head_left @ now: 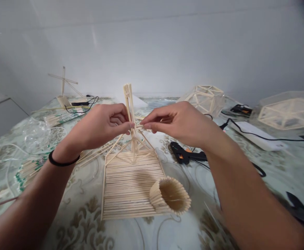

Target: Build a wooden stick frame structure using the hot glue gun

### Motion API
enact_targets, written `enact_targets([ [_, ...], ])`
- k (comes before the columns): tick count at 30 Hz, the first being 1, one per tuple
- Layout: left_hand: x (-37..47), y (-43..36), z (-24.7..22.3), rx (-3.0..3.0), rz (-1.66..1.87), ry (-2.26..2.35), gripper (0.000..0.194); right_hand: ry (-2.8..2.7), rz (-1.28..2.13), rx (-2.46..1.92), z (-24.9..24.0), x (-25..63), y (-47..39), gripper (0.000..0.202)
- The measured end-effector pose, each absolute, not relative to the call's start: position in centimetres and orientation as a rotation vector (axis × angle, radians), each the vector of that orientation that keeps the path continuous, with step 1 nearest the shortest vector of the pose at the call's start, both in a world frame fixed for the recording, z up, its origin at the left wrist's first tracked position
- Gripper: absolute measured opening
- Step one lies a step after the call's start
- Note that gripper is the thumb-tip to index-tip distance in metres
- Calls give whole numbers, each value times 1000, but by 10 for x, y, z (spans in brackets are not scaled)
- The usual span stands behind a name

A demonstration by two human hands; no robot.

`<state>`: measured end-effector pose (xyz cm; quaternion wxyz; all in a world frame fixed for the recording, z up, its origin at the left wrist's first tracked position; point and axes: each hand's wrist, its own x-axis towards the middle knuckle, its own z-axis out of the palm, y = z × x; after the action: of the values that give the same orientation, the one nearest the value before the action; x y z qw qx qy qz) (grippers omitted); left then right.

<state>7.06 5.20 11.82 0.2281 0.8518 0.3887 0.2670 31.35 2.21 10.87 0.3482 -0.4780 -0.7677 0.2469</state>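
Observation:
My left hand (110, 119), with a black band at the wrist, is closed around the upright tower of thin wooden sticks (128, 99). Slanting sticks brace the tower's foot on a flat raft-like base of sticks laid side by side (131, 177). My right hand (167, 119) is just right of the tower, thumb and forefinger pinched on what looks like a short wooden stick (141, 126) pointing at the tower. The fingertips partly hide it. A round cup of short sticks (170, 195) stands on the base's near right corner.
A black glue gun (184, 153) lies right of the base. Stick bundles (33, 168) and crumpled plastic (35, 130) are at left. Geometric stick frames (206, 99) and a white power strip (258, 135) stand at right; a small stick windmill shape (63, 81) stands back left.

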Motion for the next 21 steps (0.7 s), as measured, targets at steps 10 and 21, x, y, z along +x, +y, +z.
enact_targets([
  [10, 72, 49, 123, 2394, 657, 1140, 23, -2009, 577, -1215, 111, 301, 18, 10],
  [21, 74, 46, 122, 2533, 668, 1150, 19, -2142, 424, -1304, 116, 294, 10, 12],
])
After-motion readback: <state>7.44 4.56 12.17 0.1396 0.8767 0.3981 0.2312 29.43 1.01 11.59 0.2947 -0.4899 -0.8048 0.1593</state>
